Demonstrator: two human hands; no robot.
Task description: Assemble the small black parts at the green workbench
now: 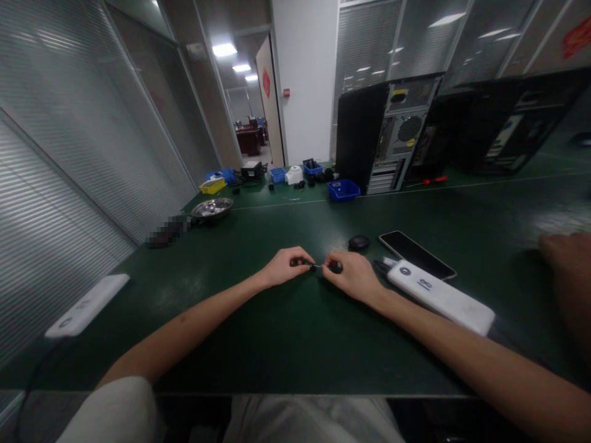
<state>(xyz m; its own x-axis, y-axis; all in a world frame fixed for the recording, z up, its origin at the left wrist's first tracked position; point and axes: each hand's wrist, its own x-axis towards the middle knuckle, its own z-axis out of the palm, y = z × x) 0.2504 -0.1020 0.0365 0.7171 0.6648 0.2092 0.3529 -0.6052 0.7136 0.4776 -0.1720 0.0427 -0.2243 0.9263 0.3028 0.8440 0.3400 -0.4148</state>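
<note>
Above the middle of the green table, my left hand (289,267) pinches a small black part (313,269) between thumb and fingers; its exact kind is too small to make out. Close on its right, my right hand (351,274) is closed on a small tool with a thin metal shaft (318,266) and a dark handle (337,268), mostly hidden by the fingers. The shaft points left and meets the black part, or nearly so. Just beyond my right hand lies a black rounded object (359,242), like a computer mouse.
Right of my hands lie a phone (418,253) and a white power bank (441,296) with a cable. Another white device (87,306) sits at left. Behind stand a metal bowl (212,209), a blue tray (343,191) and a computer case (390,135). Another person's hand (567,264) is at right.
</note>
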